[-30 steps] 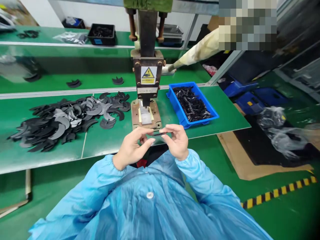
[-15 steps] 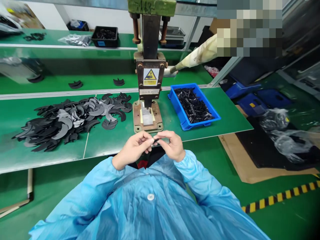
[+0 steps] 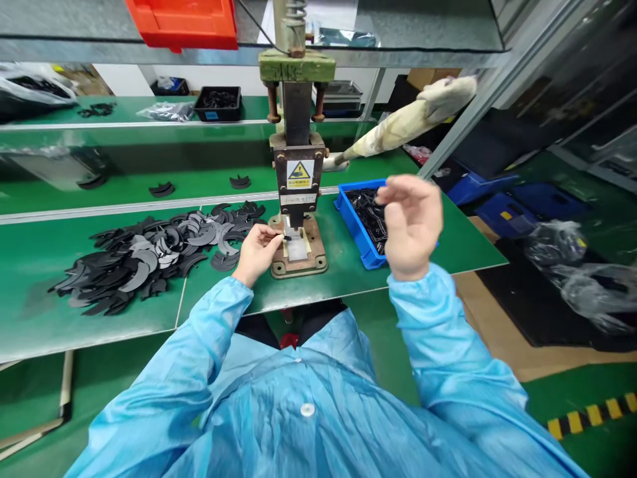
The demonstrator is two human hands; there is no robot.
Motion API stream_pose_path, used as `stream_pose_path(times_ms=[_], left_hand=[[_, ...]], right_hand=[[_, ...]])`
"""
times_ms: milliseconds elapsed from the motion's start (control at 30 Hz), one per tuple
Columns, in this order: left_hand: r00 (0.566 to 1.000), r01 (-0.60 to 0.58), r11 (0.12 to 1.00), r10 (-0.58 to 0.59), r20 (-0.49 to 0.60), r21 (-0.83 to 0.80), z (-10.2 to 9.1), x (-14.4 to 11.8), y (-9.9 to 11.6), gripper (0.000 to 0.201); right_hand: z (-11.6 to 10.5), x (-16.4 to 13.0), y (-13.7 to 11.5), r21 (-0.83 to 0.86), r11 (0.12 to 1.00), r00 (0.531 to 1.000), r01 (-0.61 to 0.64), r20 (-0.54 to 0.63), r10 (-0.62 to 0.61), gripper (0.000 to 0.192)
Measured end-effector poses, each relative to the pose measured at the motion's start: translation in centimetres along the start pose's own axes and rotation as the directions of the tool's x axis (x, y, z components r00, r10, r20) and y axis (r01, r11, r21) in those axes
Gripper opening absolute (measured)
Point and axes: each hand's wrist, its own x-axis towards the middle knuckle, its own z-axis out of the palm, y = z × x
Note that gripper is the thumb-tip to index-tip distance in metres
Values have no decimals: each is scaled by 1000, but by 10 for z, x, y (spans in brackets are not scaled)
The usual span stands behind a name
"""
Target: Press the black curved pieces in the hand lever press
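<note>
My left hand [image 3: 257, 253] pinches a small black plastic piece [image 3: 287, 238] at the base plate [image 3: 298, 267] of a hand press [image 3: 297, 143], just under the ram. The piece's exact shape is too small to make out. My right hand [image 3: 412, 224] is raised over the right part of a blue bin [image 3: 365, 243], fingers apart and slightly curled, with nothing visible in it. Thin black parts [image 3: 365, 211] fill the bin. The wrapped press lever [image 3: 398, 126] slants up to the right, above and behind my right hand.
A heap of curved black pieces [image 3: 144, 259] covers the bench left of the press. Two similar pieces lie near the ledge behind. A black bin [image 3: 217, 104] sits on the back shelf, and a red bin [image 3: 184, 23] overhead. Cardboard and plastic bags [image 3: 592, 285] lie at right.
My hands were together in front of the press around a small black piece. Now the left has carried it to the press base, and the right has moved up and right. The view tilted up.
</note>
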Motion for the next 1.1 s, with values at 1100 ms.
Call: stream_pose_path(times_ms=[1100], left_hand=[[971,-227,515,188,150,827,-85,-40,3,41]], right_hand=[[37,-43,-1,98,957,961,273,8,-275,23]])
